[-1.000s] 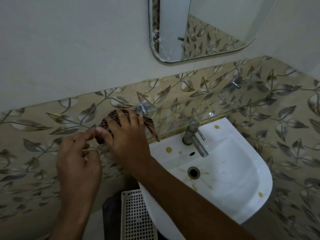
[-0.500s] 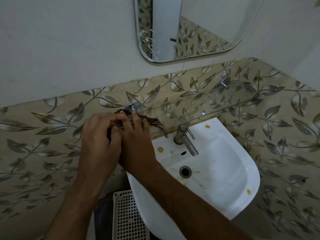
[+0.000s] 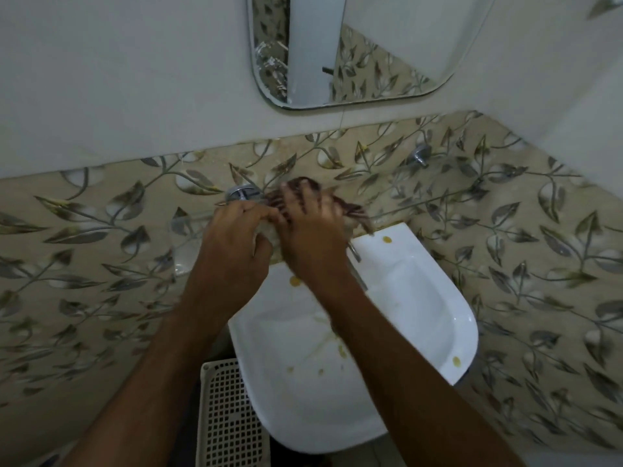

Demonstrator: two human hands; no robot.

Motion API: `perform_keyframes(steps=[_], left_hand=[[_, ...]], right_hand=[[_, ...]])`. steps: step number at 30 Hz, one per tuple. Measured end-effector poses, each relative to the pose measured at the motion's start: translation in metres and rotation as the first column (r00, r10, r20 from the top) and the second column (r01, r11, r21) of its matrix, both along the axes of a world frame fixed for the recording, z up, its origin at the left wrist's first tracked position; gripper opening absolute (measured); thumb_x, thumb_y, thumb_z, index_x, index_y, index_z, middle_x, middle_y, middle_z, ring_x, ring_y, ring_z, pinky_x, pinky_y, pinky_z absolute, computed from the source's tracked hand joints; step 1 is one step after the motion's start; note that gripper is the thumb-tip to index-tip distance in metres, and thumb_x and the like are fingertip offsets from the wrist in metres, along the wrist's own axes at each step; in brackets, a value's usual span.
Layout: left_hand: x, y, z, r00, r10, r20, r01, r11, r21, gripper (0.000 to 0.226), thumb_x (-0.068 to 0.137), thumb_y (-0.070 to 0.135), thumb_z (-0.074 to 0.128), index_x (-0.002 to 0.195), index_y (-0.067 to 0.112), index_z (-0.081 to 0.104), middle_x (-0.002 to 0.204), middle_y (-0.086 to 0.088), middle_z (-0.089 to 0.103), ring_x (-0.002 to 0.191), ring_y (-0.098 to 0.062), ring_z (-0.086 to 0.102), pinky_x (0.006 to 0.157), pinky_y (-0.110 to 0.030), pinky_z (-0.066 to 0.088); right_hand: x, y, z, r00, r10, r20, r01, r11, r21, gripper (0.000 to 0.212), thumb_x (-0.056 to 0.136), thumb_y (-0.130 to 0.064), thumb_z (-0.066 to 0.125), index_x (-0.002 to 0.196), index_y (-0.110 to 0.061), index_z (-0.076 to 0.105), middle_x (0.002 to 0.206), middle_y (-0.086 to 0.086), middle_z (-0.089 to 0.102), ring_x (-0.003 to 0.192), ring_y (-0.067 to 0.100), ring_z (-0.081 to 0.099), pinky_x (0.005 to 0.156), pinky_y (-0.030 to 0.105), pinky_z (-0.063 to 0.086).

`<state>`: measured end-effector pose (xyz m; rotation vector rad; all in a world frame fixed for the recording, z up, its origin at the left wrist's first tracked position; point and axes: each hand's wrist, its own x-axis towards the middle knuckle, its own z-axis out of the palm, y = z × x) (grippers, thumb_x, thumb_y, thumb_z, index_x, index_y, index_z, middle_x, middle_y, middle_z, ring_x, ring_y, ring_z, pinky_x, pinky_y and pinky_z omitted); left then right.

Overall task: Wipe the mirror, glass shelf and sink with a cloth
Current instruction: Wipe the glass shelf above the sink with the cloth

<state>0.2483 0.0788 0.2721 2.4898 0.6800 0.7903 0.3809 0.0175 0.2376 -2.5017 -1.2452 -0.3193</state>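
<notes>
A dark brown striped cloth (image 3: 352, 210) lies on the glass shelf (image 3: 183, 254), above the back of the white sink (image 3: 414, 318). My right hand (image 3: 310, 230) presses down on the cloth with its fingers spread. My left hand (image 3: 232, 244) sits close beside it, its fingers curled around the cloth's left end. The sink bowl carries yellow-brown stains. Most of the tap (image 3: 354, 255) is hidden under my right hand. The mirror (image 3: 371, 62) hangs on the wall above, with smears near its lower left corner.
Two chrome brackets (image 3: 242, 192) (image 3: 421, 156) hold the shelf against the leaf-patterned tile wall (image 3: 101, 264). A white perforated basket (image 3: 229, 412) stands on the floor left of the sink. The wall turns a corner at the right.
Both hands and the cloth have slid right along the shelf, from left of the sink to above its back edge. My left hand has closed in against my right.
</notes>
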Motion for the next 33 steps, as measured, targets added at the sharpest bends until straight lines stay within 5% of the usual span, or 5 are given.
perform_keyframes(steps=[4, 14, 20, 29, 33], left_hand=[[0.015, -0.006, 0.000, 1.000, -0.026, 0.013, 0.026, 1.000, -0.013, 0.040, 0.087, 0.013, 0.050, 0.125, 0.014, 0.064, 0.123, -0.009, 0.062, 0.113, -0.025, 0.054, 0.101, -0.035, 0.041], [0.015, -0.018, -0.017, 0.997, -0.068, 0.032, 0.068, 0.998, -0.014, 0.042, 0.086, 0.010, 0.049, 0.125, 0.014, 0.062, 0.122, -0.007, 0.062, 0.114, -0.024, 0.052, 0.098, -0.027, 0.033], [0.049, -0.027, -0.009, 0.993, -0.103, 0.060, 0.104, 0.995, -0.008, 0.031, 0.095, 0.021, 0.044, 0.120, 0.012, 0.061, 0.117, -0.010, 0.057, 0.107, -0.024, 0.051, 0.097, -0.037, 0.043], [0.062, -0.028, -0.012, 0.989, -0.128, 0.077, 0.126, 0.992, 0.028, 0.028, 0.096, 0.022, 0.046, 0.118, 0.016, 0.063, 0.110, -0.006, 0.058, 0.105, -0.025, 0.051, 0.092, -0.037, 0.041], [0.085, -0.034, -0.003, 0.982, -0.155, 0.110, 0.158, 0.987, -0.020, 0.032, 0.102, 0.035, 0.038, 0.116, 0.017, 0.061, 0.110, -0.001, 0.055, 0.104, -0.020, 0.050, 0.092, -0.036, 0.041]], right_hand=[[0.012, -0.009, 0.004, 0.970, 0.228, -0.080, -0.224, 0.973, 0.059, 0.050, 0.097, -0.051, 0.044, 0.144, -0.035, 0.049, 0.156, -0.001, 0.041, 0.144, 0.030, 0.036, 0.116, 0.053, 0.025], [0.118, -0.033, 0.017, 0.966, -0.242, -0.092, 0.237, 0.970, -0.059, 0.063, 0.099, -0.066, 0.018, 0.153, -0.035, 0.032, 0.160, 0.004, 0.033, 0.146, 0.034, 0.028, 0.118, 0.056, 0.015], [0.043, -0.031, 0.009, 0.975, 0.033, 0.220, -0.018, 0.997, -0.069, 0.053, 0.093, -0.052, 0.031, 0.130, -0.031, 0.062, 0.120, 0.008, 0.065, 0.096, 0.034, 0.056, 0.084, 0.043, 0.036], [0.147, -0.044, 0.009, 0.946, -0.307, -0.103, 0.309, 0.951, 0.002, 0.063, 0.102, -0.056, 0.028, 0.151, -0.018, 0.041, 0.155, 0.010, 0.040, 0.140, 0.036, 0.034, 0.117, 0.047, 0.029], [0.091, -0.033, -0.003, 0.999, 0.041, 0.017, -0.041, 0.999, -0.026, 0.066, 0.096, -0.052, 0.025, 0.151, -0.020, 0.040, 0.155, 0.009, 0.041, 0.144, 0.035, 0.032, 0.118, 0.049, 0.026]])
